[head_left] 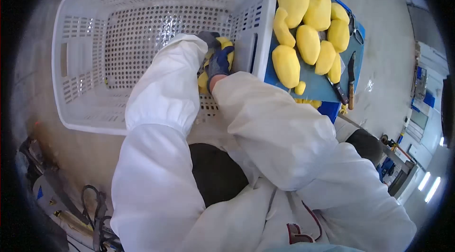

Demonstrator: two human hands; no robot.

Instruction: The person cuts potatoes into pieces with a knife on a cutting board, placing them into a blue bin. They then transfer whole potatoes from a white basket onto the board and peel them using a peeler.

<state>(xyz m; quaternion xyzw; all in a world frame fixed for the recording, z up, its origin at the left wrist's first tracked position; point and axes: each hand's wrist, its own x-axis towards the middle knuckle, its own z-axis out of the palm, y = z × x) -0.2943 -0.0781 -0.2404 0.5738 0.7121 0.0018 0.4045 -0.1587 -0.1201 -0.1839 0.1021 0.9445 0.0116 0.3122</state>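
Both my hands, in dark gloves, reach down inside a large white perforated basket (pixel 71 105) near its right wall. My left hand (pixel 208 39) is at the far side of several peeled yellow potatoes (pixel 203 81); its fingers are mostly hidden behind the sleeve and potatoes. My right hand (pixel 219 62) lies against the potatoes, its fingers curled round a yellow piece. White sleeves cover both forearms. Right of the basket, more peeled potatoes (pixel 286 65) of various sizes lie on a blue-green board (pixel 310 88).
Two knives lie at the board's right edge, one with a dark handle (pixel 340 93), one with a wooden handle (pixel 351 98). Scissors (pixel 356 31) rest above them. Yellow pieces (pixel 308 102) show under the board. Machinery with cables (pixel 92 204) stands at lower left.
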